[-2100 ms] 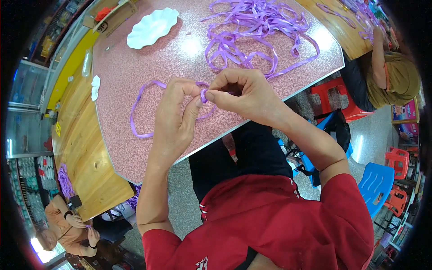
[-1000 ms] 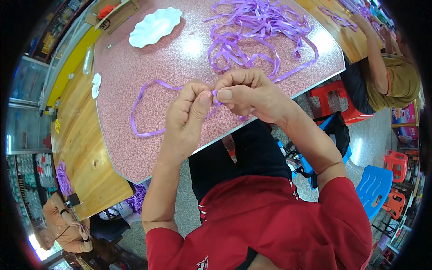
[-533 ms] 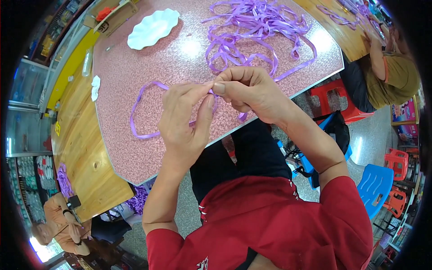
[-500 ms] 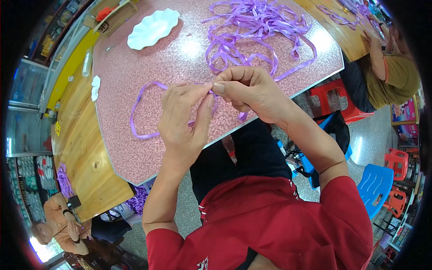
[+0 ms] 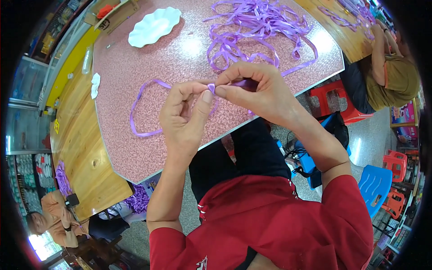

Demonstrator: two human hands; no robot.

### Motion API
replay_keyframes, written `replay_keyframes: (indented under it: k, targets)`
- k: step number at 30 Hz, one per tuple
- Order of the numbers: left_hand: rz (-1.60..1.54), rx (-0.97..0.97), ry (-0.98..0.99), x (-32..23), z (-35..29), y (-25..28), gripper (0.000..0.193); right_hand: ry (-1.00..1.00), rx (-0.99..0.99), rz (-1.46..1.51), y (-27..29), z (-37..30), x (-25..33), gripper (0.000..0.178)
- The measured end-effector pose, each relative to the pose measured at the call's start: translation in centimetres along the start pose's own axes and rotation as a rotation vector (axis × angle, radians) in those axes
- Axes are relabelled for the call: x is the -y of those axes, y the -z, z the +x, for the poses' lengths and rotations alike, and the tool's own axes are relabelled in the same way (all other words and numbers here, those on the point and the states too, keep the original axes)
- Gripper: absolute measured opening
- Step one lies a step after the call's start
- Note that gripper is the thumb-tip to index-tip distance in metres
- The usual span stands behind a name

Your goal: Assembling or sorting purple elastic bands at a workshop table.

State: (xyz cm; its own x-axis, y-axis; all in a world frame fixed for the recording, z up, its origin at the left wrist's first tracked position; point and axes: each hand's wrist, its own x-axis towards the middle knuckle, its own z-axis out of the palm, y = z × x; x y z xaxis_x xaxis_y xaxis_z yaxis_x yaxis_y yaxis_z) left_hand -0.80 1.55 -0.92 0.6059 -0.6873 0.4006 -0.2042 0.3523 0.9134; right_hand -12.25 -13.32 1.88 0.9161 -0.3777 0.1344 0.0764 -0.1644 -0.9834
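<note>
Both my hands meet over the near part of the pink speckled table [image 5: 135, 155], pinching a purple ribbon [image 5: 211, 87] between thumbs and forefingers. A small folded piece of the ribbon shows between the fingertips. My left hand [image 5: 186, 112] is closed on its left side, and a loop of ribbon curves over the tabletop beyond that hand. My right hand [image 5: 256, 90] is closed on the other side, with a wider stretch of ribbon running inside its curled fingers. Farther off lies a loose heap of the same purple ribbon [image 5: 265, 22].
A white scalloped plate [image 5: 155, 27] sits at the far left, near a cardboard box [image 5: 117, 18]. A crumpled white tissue [image 5: 95, 85] lies at the table's left edge. Other people sit at right [image 5: 391, 81] and lower left [image 5: 58, 216]. Red [image 5: 330, 96] and blue [image 5: 375, 186] seats stand at right.
My fingers have shifted their pinch, and a small fold of ribbon now shows between the fingertips. My right hand has opened its curl slightly, showing ribbon inside.
</note>
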Motion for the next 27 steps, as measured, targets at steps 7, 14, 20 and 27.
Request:
replay_keyframes:
  k: [7, 14, 20, 27]
  targets:
    - [0.073, -0.004, 0.015, 0.2, -0.3, 0.0, 0.015, 0.102, 0.006, -0.055, 0.5, 0.0, -0.6, 0.012]
    - [0.080, 0.002, 0.005, 0.3, -0.4, -0.4, 0.015, 0.069, -0.027, -0.147, 0.0, -0.4, 0.1, 0.008]
    - [0.052, 0.019, 0.010, 0.2, -0.4, -0.2, 0.013, -0.031, -0.021, 0.004, 0.1, -0.6, 0.4, 0.014]
    - [0.086, 0.010, -0.025, 0.5, -0.4, -0.3, 0.013, 0.280, 0.028, -0.250, 0.9, -0.1, -0.8, 0.014]
